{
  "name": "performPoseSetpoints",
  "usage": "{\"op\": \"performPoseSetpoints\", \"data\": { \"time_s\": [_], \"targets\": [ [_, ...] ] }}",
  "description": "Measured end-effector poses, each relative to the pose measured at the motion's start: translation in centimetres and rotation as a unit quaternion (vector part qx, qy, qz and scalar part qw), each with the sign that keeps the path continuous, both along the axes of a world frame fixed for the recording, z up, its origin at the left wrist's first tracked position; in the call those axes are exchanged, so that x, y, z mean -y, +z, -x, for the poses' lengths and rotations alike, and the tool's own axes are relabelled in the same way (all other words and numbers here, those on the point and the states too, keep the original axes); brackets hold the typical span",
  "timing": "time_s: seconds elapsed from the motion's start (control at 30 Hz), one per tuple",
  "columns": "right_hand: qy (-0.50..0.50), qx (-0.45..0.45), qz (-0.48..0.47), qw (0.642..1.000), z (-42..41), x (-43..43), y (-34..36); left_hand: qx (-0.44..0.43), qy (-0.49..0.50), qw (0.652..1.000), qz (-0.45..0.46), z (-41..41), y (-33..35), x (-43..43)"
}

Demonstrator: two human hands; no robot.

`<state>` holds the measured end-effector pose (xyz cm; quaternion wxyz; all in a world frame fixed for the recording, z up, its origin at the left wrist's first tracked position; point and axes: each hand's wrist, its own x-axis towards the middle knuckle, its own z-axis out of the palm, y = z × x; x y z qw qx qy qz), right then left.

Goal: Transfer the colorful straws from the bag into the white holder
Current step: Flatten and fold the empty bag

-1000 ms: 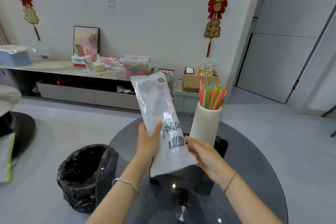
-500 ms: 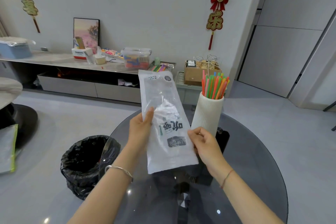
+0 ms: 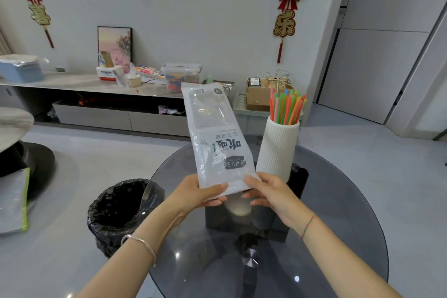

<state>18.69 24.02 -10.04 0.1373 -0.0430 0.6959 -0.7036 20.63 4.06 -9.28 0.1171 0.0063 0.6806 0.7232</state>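
Note:
A flat, see-through plastic bag [image 3: 215,138] with upside-down printed text stands upright above the round glass table [image 3: 338,213]. It looks empty. My left hand [image 3: 200,192] pinches its lower left corner and my right hand [image 3: 271,192] holds its lower right edge. Just right of the bag stands the white ribbed holder [image 3: 278,147] on the table, with a bunch of colorful straws [image 3: 287,106] sticking out of its top.
A black-lined trash bin [image 3: 116,213] sits on the floor at the table's left edge. A dark box-like base [image 3: 246,222] shows under the glass. A long low shelf [image 3: 84,84] with boxes and containers runs along the back wall.
Both hands slid down the bag to its bottom edge. The bag now stands more upright and its printed side faces me more squarely.

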Motion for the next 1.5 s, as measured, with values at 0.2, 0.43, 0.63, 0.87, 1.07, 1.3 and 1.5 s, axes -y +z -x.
{"op": "performPoseSetpoints", "data": {
  "time_s": [0.2,0.43,0.63,0.87,1.07,1.3,1.5],
  "targets": [
    [-0.001,0.023,0.011,1.0,0.0,0.3,-0.7,0.004,-0.006,0.999,0.034,-0.3,-0.5,-0.3],
    [0.03,0.001,-0.049,0.998,0.1,0.2,-1.2,0.002,0.006,0.999,0.032,-0.1,-0.7,-0.4],
    [0.009,-0.029,-0.023,0.999,0.2,0.5,-1.4,-0.005,0.003,1.0,0.026,0.1,-0.5,-0.6],
    [0.008,0.019,0.013,1.0,0.3,0.2,-1.6,-0.008,-0.011,0.999,0.032,0.1,-0.3,-0.7],
    [-0.003,-0.006,0.018,1.0,0.3,0.0,-1.4,-0.004,-0.015,1.0,-0.006,0.2,-0.3,-1.7],
    [-0.084,-0.016,0.058,0.995,1.1,-0.4,-0.8,0.006,0.019,0.999,-0.04,1.5,0.0,-0.4],
    [-0.073,0.028,0.105,0.991,0.9,-0.6,-1.2,0.015,0.032,0.996,-0.076,1.7,-0.6,-1.0]
  ]
}}
